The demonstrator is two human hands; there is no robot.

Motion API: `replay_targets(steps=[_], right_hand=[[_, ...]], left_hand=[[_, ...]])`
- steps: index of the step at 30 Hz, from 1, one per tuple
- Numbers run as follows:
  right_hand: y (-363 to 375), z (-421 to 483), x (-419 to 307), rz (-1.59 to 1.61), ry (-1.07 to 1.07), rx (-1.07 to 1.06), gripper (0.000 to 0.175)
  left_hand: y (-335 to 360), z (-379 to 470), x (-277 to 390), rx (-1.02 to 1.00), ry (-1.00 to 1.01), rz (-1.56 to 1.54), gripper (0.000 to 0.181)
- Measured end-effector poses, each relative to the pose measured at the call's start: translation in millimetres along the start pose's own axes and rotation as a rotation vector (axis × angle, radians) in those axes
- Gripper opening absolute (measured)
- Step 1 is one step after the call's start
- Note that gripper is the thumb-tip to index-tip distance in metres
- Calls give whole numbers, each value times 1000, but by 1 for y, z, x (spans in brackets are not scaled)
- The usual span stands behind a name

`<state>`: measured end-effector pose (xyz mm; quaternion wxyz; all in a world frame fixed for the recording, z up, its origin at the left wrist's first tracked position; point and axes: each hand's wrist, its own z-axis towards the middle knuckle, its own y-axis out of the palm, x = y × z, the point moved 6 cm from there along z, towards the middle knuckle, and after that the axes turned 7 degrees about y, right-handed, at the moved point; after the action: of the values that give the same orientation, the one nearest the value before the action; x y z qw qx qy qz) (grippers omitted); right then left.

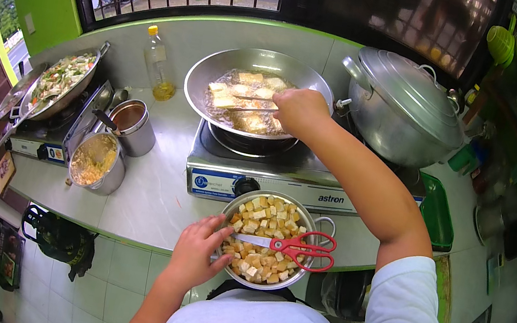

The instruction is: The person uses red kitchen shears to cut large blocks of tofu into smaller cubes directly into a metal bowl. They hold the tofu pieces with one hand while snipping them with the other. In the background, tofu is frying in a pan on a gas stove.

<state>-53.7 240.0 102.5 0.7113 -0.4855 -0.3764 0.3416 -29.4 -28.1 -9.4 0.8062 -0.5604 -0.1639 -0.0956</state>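
My right hand (299,112) is closed on metal tongs (255,104), whose two arms reach left over a large metal wok (200,81). In the wok, pale yellowish pieces of food (251,78) lie in bubbling oil. Nearer to me, a metal pot (291,285) holds many browned cubes (261,267), which look like tofu. Red-handled scissors (295,248) rest across the cubes, blades towards the left. My left hand (200,249) is at the pot's left rim, fingers spread near the scissors' tip; whether it grips the rim I cannot tell.
The wok sits on a gas stove (274,190); a lidded aluminium pot (400,113) stands right of it. At left are an oil bottle (156,62), a container of brown liquid (142,134), a container of minced food (104,177) and a pan of vegetables (58,87). A green tray (436,212) lies right.
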Motion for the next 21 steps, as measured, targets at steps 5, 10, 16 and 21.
replay_targets(steps=[5, 10, 16, 21], right_hand=[[-29, -7, 21, -55, 22, 94, 16], [-43, -19, 52, -201, -89, 96, 15], [-5, -19, 31, -288, -174, 236, 12], [6, -14, 10, -196, -129, 288, 12]], left_hand=[[2, -1, -1, 2, -2, 13, 48], [3, -1, 0, -5, 23, 34, 51], [2, -1, 3, -57, -13, 75, 51], [2, 1, 5, -92, -38, 117, 52]])
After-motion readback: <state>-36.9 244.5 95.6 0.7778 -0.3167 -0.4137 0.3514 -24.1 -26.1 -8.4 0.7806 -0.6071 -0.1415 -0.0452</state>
